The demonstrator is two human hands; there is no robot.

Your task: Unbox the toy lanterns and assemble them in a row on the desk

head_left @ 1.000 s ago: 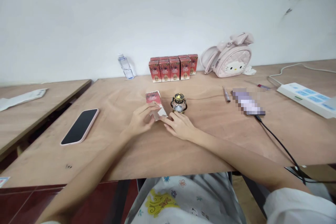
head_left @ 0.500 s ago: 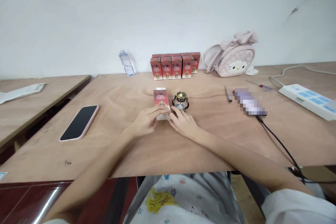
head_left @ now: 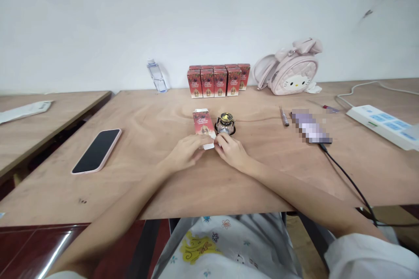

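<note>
A small red carton lies on the wooden table with its open white flap end toward me. My left hand grips the carton's near end, fingers curled on the flap. My right hand pinches the same end from the right side. A small gold and glass lantern ornament stands just right of the carton, touching distance from my right fingers.
A row of several matching red cartons stands at the back by the wall, with a water bottle to their left and a pink quilted bag. A phone lies left. A second phone with cable, a pen and a power strip lie right.
The carton was turned from a slanted lie to point straight away from me and shifted slightly right, next to the lantern. Both hands stayed on its near end.
</note>
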